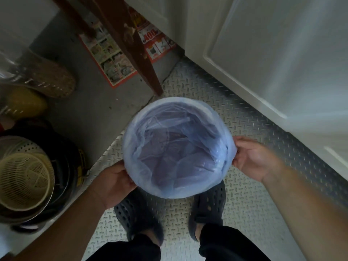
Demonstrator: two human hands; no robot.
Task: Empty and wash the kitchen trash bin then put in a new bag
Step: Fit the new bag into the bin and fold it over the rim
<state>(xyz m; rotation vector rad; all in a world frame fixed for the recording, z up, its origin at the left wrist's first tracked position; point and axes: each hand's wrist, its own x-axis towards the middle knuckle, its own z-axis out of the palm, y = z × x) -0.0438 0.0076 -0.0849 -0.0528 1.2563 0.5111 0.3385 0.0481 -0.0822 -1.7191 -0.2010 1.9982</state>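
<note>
The bin (177, 147), lined with a blue bag (175, 157), hangs above the shoes (135, 208). Left hand (114, 182) and right hand (250, 157) clasp its rim; the slippery bag could slide off.

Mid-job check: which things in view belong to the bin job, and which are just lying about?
Job: trash bin, blue bag lining it, left hand and right hand holding its rim.

Lying about: colander, flyer, wooden leg, woven item.
</note>
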